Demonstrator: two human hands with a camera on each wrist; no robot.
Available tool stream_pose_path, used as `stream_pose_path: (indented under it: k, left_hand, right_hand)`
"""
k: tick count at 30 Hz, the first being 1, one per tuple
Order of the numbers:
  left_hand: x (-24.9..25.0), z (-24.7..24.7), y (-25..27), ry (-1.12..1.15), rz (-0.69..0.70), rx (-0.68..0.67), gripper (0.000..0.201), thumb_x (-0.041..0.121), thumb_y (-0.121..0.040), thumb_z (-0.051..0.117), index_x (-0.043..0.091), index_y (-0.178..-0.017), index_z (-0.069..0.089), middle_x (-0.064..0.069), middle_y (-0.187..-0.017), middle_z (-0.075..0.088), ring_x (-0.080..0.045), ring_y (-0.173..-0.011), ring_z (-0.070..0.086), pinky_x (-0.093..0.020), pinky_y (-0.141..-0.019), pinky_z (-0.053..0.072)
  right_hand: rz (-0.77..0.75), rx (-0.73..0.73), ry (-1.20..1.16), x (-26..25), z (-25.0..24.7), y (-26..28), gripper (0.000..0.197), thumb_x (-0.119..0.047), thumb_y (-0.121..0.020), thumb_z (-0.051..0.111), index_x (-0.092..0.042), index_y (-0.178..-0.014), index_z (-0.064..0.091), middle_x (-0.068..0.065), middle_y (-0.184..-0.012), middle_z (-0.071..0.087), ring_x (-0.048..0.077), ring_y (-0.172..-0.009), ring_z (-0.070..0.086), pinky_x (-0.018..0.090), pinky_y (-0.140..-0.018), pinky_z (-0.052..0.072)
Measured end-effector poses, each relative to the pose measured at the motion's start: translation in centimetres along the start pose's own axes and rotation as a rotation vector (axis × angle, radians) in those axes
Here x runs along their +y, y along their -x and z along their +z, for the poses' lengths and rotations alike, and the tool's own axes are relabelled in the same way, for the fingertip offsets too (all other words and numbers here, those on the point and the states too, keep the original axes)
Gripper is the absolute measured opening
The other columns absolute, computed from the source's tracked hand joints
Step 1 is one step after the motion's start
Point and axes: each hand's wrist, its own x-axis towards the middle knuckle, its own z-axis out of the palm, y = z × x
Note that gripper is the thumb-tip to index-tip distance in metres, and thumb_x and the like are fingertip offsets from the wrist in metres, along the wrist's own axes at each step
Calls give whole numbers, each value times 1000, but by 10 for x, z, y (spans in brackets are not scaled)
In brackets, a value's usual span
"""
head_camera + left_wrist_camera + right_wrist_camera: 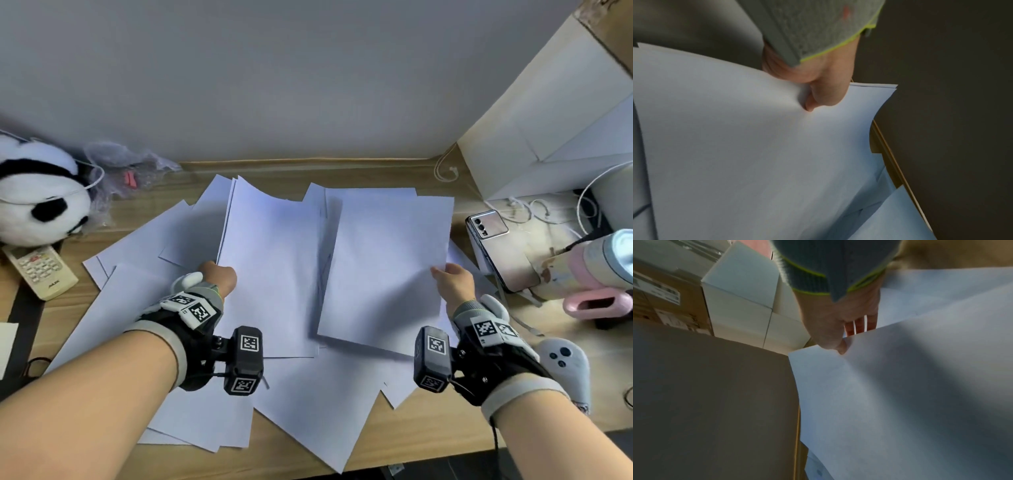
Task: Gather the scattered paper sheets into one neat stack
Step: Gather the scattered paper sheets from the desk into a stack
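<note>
White paper sheets lie scattered over the wooden desk [301,455]. My left hand [219,279] pinches the left edge of a thin bundle of sheets [270,267], lifted and curved; the left wrist view shows the thumb [824,95] on top of the bundle [756,146]. My right hand [452,279] pinches the right edge of a single sheet [383,270], raised beside the bundle; in the right wrist view the thumb [836,344] presses on the sheet [900,394] with fingers beneath. More loose sheets [318,404] stay flat under both.
A panda plush [37,192] and a remote control [41,270] sit at the left. A phone [500,250], a pink and blue device [596,274], cables and a white box [548,137] crowd the right. A game controller [565,363] lies near my right wrist.
</note>
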Motion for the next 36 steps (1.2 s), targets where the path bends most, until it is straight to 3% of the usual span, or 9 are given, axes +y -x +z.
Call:
stream_pose_path:
  k: [5, 9, 13, 17, 20, 25, 30, 33, 36]
  left_hand:
    - [-5, 1, -3, 1, -58, 49, 53, 5, -95, 38, -5, -145, 26, -21, -149, 35, -36, -136, 39, -34, -111, 30]
    - [-6, 1, -7, -27, -58, 21, 50, 5, -93, 41, -7, -142, 34, -23, -142, 45, -40, -128, 47, -37, -104, 39]
    - [-7, -2, -7, -51, -58, -13, 51, 8, -91, 45, -5, -140, 39, -21, -140, 48, -40, -126, 49, -39, -106, 41]
    - [-6, -7, -4, -60, -62, -61, 50, 10, -90, 50, -5, -137, 42, -22, -138, 51, -39, -124, 51, -40, -103, 43]
    - [-5, -5, 3, -103, -25, -145, 46, 11, -93, 51, -11, -133, 44, -25, -141, 47, -38, -129, 47, -35, -103, 40]
    - [-5, -3, 12, -42, -22, -264, 44, 3, -88, 58, -12, -129, 49, -28, -137, 50, -37, -128, 50, -32, -92, 43]
    - [-17, 1, 5, 154, -17, -340, 44, 2, -86, 58, -10, -128, 50, -23, -133, 56, -36, -125, 53, -42, -106, 44]
    - [-27, 0, 0, 334, -33, -357, 58, 32, -89, 60, -2, -134, 49, -10, -134, 54, -29, -128, 50, -42, -110, 38]
    - [-49, 13, -31, 478, -93, -399, 116, 90, -42, 57, 24, -137, 50, 1, -141, 53, -25, -128, 52, -45, -111, 36]
  right_hand:
    - [57, -39, 98, -4, 14, -13, 26, -13, -82, 60, 5, -100, 66, 15, -89, 59, 31, -83, 56, 32, -73, 39]
    - [118, -116, -81, -9, 15, -8, 24, -6, -78, 68, 0, -101, 63, 14, -90, 58, 22, -62, 52, 19, -48, 44]
    - [160, -278, -123, -12, 14, 0, 23, -9, -81, 67, -7, -103, 58, 14, -98, 60, 26, -78, 58, 29, -66, 46]
    - [-13, 25, -93, -19, 6, -1, 24, -9, -86, 57, 0, -107, 62, 17, -103, 63, 20, -87, 55, 34, -75, 45]
    - [-108, 97, -363, -36, -7, 3, 24, -6, -88, 53, -3, -110, 61, 8, -91, 64, 15, -71, 55, 16, -60, 48]
    - [-142, -149, -498, -53, -17, 19, 10, -9, -86, 60, -16, -80, 63, -18, -56, 67, -4, -52, 58, 8, -50, 45]
    - [-56, -455, -260, -40, 16, 40, 5, -9, -81, 66, -7, -86, 66, 3, -67, 65, 14, -54, 60, 23, -56, 49]
    - [-23, -565, -134, -29, 51, 62, 4, -5, -82, 65, -4, -86, 66, 7, -67, 64, 21, -58, 58, 29, -64, 48]
    - [-11, -567, -73, -16, 90, 75, 17, -5, -82, 65, 1, -98, 66, 0, -61, 67, 15, -55, 62, 28, -65, 50]
